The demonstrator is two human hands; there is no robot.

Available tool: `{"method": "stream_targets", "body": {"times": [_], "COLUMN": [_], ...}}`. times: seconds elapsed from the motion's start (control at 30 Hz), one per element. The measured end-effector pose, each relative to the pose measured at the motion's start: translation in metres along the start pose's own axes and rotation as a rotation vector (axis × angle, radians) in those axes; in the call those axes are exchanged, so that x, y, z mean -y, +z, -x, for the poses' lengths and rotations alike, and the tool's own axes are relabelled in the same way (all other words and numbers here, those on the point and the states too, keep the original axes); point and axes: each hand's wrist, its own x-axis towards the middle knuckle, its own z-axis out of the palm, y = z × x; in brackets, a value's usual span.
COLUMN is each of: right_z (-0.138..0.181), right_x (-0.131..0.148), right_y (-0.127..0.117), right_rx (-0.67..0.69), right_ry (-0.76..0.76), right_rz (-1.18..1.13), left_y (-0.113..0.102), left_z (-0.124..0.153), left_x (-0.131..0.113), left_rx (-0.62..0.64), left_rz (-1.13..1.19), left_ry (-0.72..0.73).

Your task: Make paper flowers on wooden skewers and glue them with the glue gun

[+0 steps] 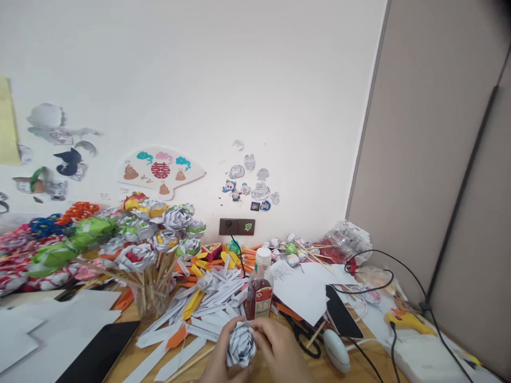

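White paper is folded into a round flower (241, 344), which is held low in the middle of the view, just in front of a sauce bottle (261, 292). It is cupped by the left hand (219, 357), with the fingers curled around its side, likely so that it is kept from turning or being squashed. Its right edge is pinched between the thumb and pointing finger of the right hand (281, 351), perhaps so that one petal can be pressed without the rest being bent. The folded strips (217, 308) are heaped close by, maybe so that they can be easily reached. Made flowers (138, 257) are stood on sticks in a clear cup (149, 306), probably so that their petals are not crushed.

The underside of the held flower is hidden by the hands, so a stem cannot be seen. A thin stick (189, 364) is partly covered by the left hand, and whether it is joined to the flower cannot be told. The right hand's other fingers are mostly hidden. The blades of the scissors (315, 348) cannot be made out, and the black flat thing (101, 351) is cut off at the bottom.
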Motion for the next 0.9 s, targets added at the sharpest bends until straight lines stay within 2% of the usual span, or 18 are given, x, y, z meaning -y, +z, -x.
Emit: {"method": "stream_targets", "body": {"times": [0.1,0.2,0.33,0.57,0.8,0.9], "right_z": [-0.002,-0.003,-0.002,0.0,0.0,0.001], "right_x": [0.003,0.007,0.009,0.008,0.011,0.011], "right_y": [-0.004,-0.007,-0.003,0.001,0.001,0.002], "right_rx": [-0.103,-0.144,-0.142,-0.105,-0.123,-0.128], "right_ry": [-0.008,-0.066,-0.182,-0.146,-0.125,-0.165], "right_rz": [0.031,0.087,0.122,0.119,0.174,0.198], "left_y": [-0.001,-0.002,-0.004,-0.005,-0.002,-0.002], "left_z": [-0.002,-0.003,-0.003,0.0,0.001,0.001], "left_x": [-0.004,-0.008,-0.008,-0.007,-0.009,-0.01], "left_rx": [-0.008,-0.035,-0.036,-0.03,-0.02,-0.01], "left_rz": [-0.011,-0.023,-0.06,-0.098,-0.081,-0.082], "left_ry": [-0.001,0.015,0.028,0.053,0.055,0.052]}}
